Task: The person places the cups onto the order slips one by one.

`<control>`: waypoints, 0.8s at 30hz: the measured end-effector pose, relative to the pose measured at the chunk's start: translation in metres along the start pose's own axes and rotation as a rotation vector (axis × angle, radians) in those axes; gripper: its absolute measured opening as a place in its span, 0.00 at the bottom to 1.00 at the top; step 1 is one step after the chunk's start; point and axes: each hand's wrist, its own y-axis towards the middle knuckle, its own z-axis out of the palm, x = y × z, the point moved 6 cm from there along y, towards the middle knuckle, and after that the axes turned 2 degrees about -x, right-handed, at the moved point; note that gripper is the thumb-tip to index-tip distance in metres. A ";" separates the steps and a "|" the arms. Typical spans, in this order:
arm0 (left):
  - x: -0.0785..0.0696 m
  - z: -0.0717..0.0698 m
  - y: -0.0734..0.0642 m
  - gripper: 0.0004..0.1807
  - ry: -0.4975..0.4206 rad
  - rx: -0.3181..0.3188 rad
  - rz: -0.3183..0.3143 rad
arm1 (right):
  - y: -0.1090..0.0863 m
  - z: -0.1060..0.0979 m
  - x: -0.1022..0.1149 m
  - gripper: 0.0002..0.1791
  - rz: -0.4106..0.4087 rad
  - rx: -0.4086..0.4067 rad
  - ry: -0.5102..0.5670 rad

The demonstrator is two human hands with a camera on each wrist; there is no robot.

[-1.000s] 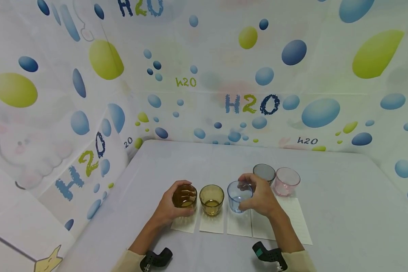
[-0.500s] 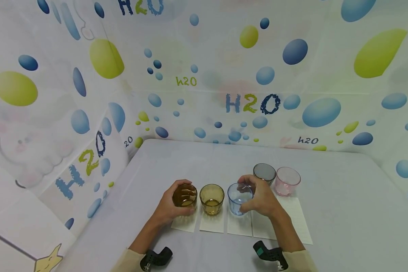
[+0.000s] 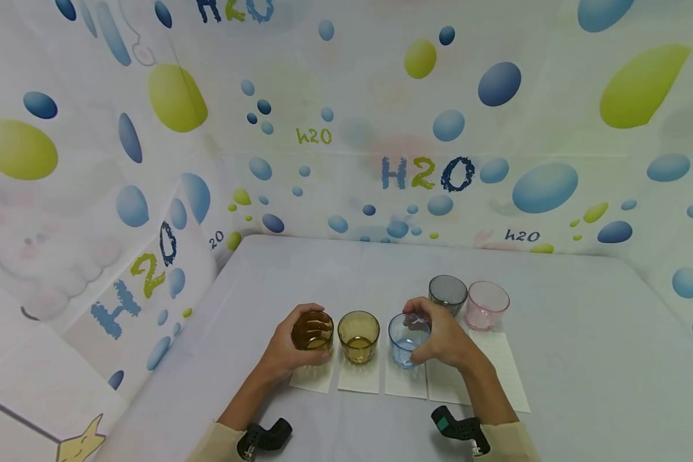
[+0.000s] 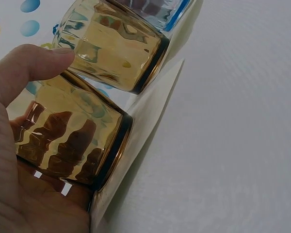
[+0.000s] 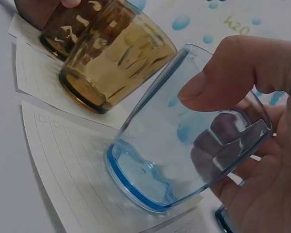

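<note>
In the head view my left hand grips a brown glass tumbler, thumb at the near side and fingers round the back. The tumbler stands over the leftmost paper slip. My right hand holds a light blue glass tumbler between thumb and fingers, its base right at a lined slip in the right wrist view. Between the two hands an amber glass tumbler stands upright on its own slip, and nobody touches it.
Behind my right hand stand a grey glass tumbler and a pink glass tumbler, side by side. More paper slips lie under and right of my right forearm. A printed backdrop rises behind the white table.
The blue tumbler has come slightly nearer to me and down over its slip, with my right hand still round it. My left hand and the brown tumbler stay in place.
</note>
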 end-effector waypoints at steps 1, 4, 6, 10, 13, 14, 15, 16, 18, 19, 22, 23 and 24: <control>0.001 0.000 0.000 0.44 -0.006 0.000 -0.001 | 0.000 0.001 0.000 0.44 0.008 0.011 -0.004; 0.001 0.001 0.000 0.44 -0.016 0.003 -0.002 | 0.000 0.002 0.000 0.45 0.035 0.042 -0.014; 0.001 0.000 -0.001 0.44 -0.015 0.001 -0.008 | -0.001 0.002 0.001 0.45 0.051 0.056 -0.019; 0.000 0.000 -0.001 0.43 -0.009 -0.003 -0.011 | -0.001 0.002 0.002 0.46 0.083 0.073 -0.037; -0.002 0.001 -0.001 0.43 -0.013 -0.001 -0.007 | -0.001 0.001 0.002 0.47 0.111 0.079 -0.034; -0.002 0.001 -0.001 0.43 -0.015 0.001 -0.004 | -0.002 0.001 0.002 0.47 0.117 0.080 -0.037; -0.003 0.001 -0.001 0.43 -0.016 0.002 -0.003 | -0.002 0.001 0.002 0.47 0.123 0.080 -0.038; -0.003 0.001 -0.001 0.43 -0.017 0.004 -0.001 | -0.002 0.001 0.002 0.48 0.129 0.079 -0.037; -0.002 0.001 0.000 0.43 -0.018 0.003 -0.004 | -0.002 0.001 0.003 0.48 0.138 0.080 -0.041; -0.002 0.001 0.000 0.43 -0.017 0.005 0.001 | -0.002 0.001 0.003 0.48 0.141 0.081 -0.046; 0.000 0.001 0.000 0.43 -0.014 0.006 0.004 | -0.002 0.000 0.004 0.48 0.149 0.085 -0.052; 0.000 0.001 0.000 0.43 -0.013 0.009 0.009 | -0.003 -0.001 0.004 0.48 0.147 0.088 -0.055; 0.000 0.001 0.001 0.43 -0.010 0.010 0.011 | -0.003 -0.002 0.005 0.49 0.146 0.089 -0.056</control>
